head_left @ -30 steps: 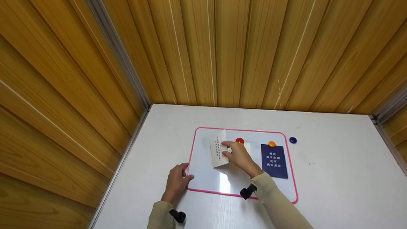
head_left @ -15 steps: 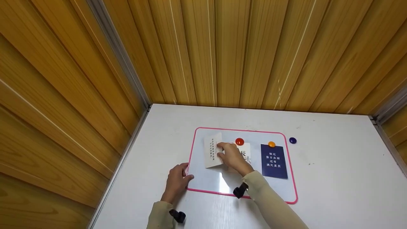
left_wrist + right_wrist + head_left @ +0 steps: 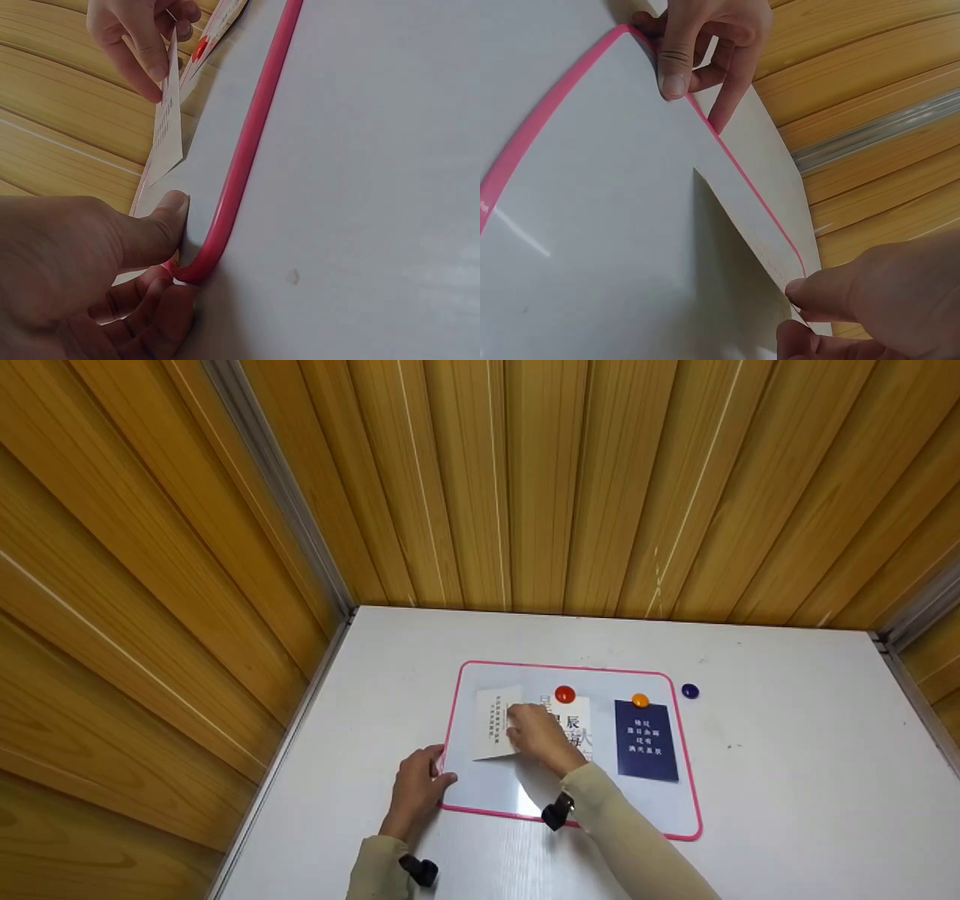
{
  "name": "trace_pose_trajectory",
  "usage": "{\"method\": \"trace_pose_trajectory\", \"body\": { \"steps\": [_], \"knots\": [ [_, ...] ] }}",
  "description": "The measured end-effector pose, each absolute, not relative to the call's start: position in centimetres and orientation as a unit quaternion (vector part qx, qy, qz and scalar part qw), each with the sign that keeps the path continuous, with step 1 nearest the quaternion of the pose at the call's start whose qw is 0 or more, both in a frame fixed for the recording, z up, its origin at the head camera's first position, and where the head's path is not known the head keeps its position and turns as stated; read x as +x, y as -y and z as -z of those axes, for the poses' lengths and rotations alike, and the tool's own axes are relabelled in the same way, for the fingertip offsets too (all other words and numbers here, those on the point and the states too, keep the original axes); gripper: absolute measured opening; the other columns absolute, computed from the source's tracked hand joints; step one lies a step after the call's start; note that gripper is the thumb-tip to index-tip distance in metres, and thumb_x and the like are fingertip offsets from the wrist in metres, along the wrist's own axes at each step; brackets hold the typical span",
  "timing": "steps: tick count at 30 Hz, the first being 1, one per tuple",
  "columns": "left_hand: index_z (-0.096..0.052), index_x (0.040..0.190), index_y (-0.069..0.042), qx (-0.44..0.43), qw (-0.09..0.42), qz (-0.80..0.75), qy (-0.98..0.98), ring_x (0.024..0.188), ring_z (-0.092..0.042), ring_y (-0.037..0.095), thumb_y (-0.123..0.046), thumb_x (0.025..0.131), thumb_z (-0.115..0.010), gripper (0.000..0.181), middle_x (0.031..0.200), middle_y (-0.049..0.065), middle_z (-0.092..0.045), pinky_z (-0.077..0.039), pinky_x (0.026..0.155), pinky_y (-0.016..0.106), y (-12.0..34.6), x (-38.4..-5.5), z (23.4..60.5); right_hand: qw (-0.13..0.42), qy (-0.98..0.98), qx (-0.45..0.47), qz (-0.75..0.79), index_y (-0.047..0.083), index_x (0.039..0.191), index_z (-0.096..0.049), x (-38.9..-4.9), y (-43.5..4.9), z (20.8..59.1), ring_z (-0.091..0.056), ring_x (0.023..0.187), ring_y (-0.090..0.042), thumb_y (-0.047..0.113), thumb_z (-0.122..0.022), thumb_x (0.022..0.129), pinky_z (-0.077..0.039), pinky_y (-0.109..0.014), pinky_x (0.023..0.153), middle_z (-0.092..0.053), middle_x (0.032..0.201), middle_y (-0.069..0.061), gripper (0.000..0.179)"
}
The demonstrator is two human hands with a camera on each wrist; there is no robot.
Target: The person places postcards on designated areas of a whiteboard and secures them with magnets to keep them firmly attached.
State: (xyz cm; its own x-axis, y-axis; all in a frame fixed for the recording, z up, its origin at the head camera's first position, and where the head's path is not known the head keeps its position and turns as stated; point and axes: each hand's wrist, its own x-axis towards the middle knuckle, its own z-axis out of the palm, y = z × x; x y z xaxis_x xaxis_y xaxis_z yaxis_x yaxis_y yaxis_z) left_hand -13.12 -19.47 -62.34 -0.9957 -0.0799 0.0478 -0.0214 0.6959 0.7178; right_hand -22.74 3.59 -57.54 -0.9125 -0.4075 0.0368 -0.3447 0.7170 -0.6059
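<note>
My right hand (image 3: pixel 543 737) pinches the right edge of a cream card (image 3: pixel 493 724) printed with small upright lines of text. The card tilts over the left part of a pink-rimmed whiteboard (image 3: pixel 472 784); in the right wrist view its shadow falls on the board. At the board's near left corner my left hand (image 3: pixel 82 247) grips the pink rim, thumb on top and fingers curled round the outside. Beside the right hand lies a white card with large characters (image 3: pixel 579 724), partly covered by that hand, with a red round magnet (image 3: pixel 565 694) at its top.
A dark blue card (image 3: pixel 648 742) with white characters lies on the board's right side, an orange magnet (image 3: pixel 640 700) at its top edge. Just off the board, a dark blue magnet (image 3: pixel 690 691) sits on the white table (image 3: pixel 795 750). Wood-patterned walls (image 3: pixel 540 487) rise behind and at the left.
My right hand has moved left and lower with the cream card, which now leans flatter toward the board. More of the white card shows. The left hand stays at the corner.
</note>
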Motion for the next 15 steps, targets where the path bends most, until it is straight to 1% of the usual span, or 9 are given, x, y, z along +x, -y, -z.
{"method": "trace_pose_trajectory", "body": {
  "steps": [5, 15],
  "knots": [
    [-0.065, 0.133, 0.001, 0.025, 0.04, 0.388, 0.92, 0.075, -0.045, 0.016, -0.008, 0.084, -0.084, 0.054, 0.081, 0.004, -0.053, -0.039, 0.066, 0.031, 19.5, -13.1, 62.3, 0.061, -0.924, -0.204, 0.317, 0.0, 0.099, -0.07, -22.8, -3.4, 58.0, -0.06, 0.076, -0.023, 0.001, -0.07, 0.091, -0.051, -0.044, 0.073, -0.065, 0.084, -0.006, 0.009],
    [-0.065, 0.133, -0.001, 0.026, 0.037, 0.386, 0.921, 0.076, -0.047, 0.015, -0.008, 0.084, -0.084, 0.053, 0.082, 0.003, -0.054, -0.039, 0.067, 0.031, 19.4, -13.2, 62.3, 0.064, -0.923, -0.193, 0.327, -0.001, 0.109, -0.069, -22.6, -3.2, 58.9, -0.065, 0.083, -0.027, 0.002, -0.071, 0.09, -0.053, -0.047, 0.077, -0.069, 0.092, -0.01, 0.019]
  ]
}}
